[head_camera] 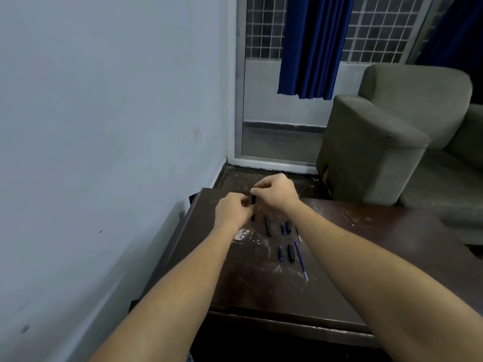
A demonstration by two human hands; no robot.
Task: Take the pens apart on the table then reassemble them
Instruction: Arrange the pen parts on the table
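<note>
Black pen (253,200) — largely hidden by left hand (232,212) and right hand (277,190).

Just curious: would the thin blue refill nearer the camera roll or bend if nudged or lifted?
The refill looks round and very slender, so it would probably roll on the flat table at a sideways nudge. Being so thin, it is likely light and a little bendy.

One wide head-worn camera looks forward and down along both outstretched forearms. The left hand (231,214) and right hand (277,189), both gripping one pen (253,200), sit mid-frame. Table (261,288) lies below them, wall (104,126) to their left, sofa (379,152) to their right, window (261,35) beyond.
</note>
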